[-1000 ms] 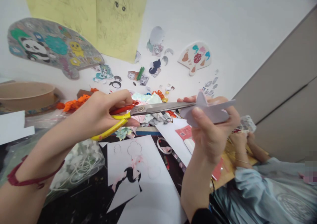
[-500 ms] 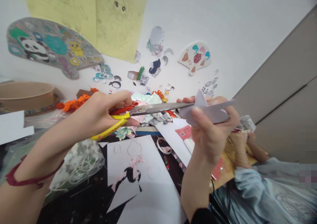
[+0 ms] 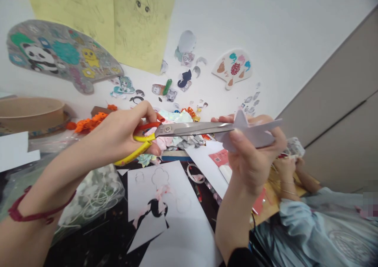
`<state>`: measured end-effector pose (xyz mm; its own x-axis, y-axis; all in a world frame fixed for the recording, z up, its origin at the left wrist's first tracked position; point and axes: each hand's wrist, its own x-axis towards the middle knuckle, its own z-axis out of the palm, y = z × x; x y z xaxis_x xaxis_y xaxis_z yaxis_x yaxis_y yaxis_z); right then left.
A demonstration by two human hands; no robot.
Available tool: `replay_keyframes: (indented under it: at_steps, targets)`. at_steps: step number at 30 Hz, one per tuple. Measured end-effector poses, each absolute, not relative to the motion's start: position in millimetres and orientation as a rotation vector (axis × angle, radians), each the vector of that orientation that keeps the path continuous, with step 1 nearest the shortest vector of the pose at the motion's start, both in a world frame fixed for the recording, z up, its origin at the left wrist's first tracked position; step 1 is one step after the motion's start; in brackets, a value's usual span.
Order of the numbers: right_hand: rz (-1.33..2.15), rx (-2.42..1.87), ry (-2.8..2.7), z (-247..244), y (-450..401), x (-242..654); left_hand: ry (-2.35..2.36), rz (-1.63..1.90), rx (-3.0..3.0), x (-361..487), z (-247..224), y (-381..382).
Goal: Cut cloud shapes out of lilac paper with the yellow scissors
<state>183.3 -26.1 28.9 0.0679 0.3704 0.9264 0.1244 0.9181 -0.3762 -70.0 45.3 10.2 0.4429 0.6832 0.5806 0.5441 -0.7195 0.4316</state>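
Observation:
My left hand is wrapped round the handles of a pair of scissors, one handle red-orange and the other yellow. The long metal blades point right and meet the edge of a white paper piece. That piece has upturned, petal-like points, and my right hand pinches it between thumb and fingers. The blade tips are partly hidden by the paper and my right thumb. Below both hands lies a white sheet with pencilled flower outlines and paper scraps on it.
A clear plastic bag with white strings lies at the left, near a round tan container. Crumpled coloured paper is heaped by the wall. At the right, another person's hands work over a brown surface.
The scissors have moved slightly right and their blades and handles have drawn closer together. The paper piece and my right hand have shifted very slightly.

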Motion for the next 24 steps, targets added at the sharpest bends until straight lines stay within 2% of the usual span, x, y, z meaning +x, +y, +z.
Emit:
replay_keyframes:
  at_steps: [9,24]
  targets:
    - [0.177,-0.429,-1.467,28,-27,183,0.891,1.241,2.499,-65,11,44]
    - [0.155,-0.458,-1.464,27,-22,183,0.949,1.195,2.503,-66,16,36]
